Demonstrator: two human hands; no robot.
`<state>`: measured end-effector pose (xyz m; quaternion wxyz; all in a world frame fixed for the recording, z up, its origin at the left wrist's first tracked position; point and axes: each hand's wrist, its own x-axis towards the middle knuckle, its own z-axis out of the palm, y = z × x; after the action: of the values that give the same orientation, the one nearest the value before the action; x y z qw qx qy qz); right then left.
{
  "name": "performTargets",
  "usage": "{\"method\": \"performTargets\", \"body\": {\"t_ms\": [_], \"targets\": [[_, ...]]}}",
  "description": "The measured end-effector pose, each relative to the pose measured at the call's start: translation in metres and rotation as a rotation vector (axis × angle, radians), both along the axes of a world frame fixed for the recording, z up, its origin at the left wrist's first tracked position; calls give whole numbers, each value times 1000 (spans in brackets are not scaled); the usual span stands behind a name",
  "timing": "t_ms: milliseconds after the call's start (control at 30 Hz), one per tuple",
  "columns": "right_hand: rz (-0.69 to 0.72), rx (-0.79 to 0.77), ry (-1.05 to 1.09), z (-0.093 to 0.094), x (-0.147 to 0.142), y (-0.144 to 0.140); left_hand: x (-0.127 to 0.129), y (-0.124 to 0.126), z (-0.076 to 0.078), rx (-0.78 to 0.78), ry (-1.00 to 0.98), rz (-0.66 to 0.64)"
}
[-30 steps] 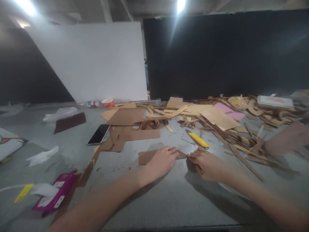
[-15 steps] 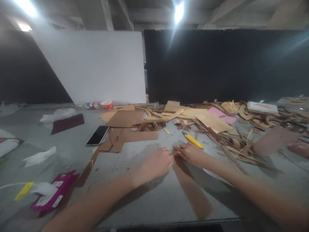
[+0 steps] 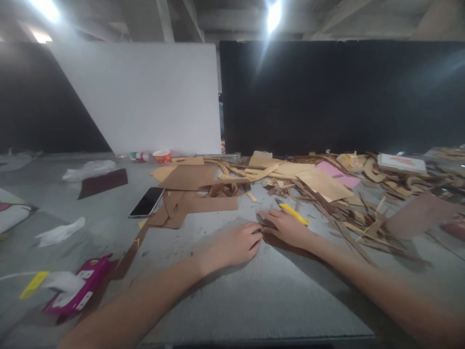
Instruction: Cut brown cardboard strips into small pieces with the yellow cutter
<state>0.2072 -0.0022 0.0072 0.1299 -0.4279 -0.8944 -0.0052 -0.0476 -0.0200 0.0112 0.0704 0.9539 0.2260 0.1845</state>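
Near the middle of the grey table, my left hand is closed, its fingers curled and their tips meeting my right hand. Under my right hand and wrist a narrow brown strip shows as a thin edge; the rest of it is hidden by the hand and forearm. My right fingers are bent over the strip's end, the thumb side close to my left fingertips. Whatever lies between the left fingertips cannot be made out. A yellow utility knife lies just beyond my right hand, not held.
Brown sheets and a phone lie to the left beyond my hands. Scrap strips heap up on the right, with a pink sheet behind. A purple power strip with a cable sits at the left front.
The brown strip, which stretched from my fingers toward the table's front edge, has swung right and is now mostly hidden under my right hand and forearm. My hands stay close together.
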Motion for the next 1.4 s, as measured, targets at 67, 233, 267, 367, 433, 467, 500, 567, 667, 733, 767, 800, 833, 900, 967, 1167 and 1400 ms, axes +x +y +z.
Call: {"method": "performTargets", "body": {"t_ms": [67,233,267,367,433,467,500,567,667,733,767,800,833,900,967,1167,1400], "targets": [[0,4,39,4,1,-5,0,-1,-2,-13,2,-1],[149,-17,41,15,-2,-28,2,-4,-8,81,82,105],[172,-2,54,15,-4,-33,3,-4,-9,88,99,115],[201,54,62,9,-8,-40,2,-2,-11,76,117,118],[217,77,29,2,-9,-40,1,-1,-11,63,113,121],[230,92,6,-2,-10,-40,1,0,-12,57,113,122],[245,109,-20,-5,-10,-39,0,0,-12,54,117,121],[263,142,-71,-10,-9,-40,1,-2,-14,54,130,116],[264,139,-115,-10,-7,-46,3,-5,-16,73,149,114],[265,99,-112,-5,-4,-51,3,-6,-17,85,152,119],[260,73,-90,-2,-2,-52,3,-6,-17,86,147,118],[243,46,-55,1,0,-53,3,-6,-17,83,136,115],[212,25,-5,3,2,-53,3,-5,-16,79,119,108],[117,1,101,6,5,-49,2,-3,-15,69,76,89],[13,-5,167,3,8,-42,0,-1,-13,36,40,60],[-131,-94,181,-13,9,-31,1,2,-7,-164,-124,143],[-193,-252,233,-11,4,-32,1,10,-7,-355,-200,246]]}}
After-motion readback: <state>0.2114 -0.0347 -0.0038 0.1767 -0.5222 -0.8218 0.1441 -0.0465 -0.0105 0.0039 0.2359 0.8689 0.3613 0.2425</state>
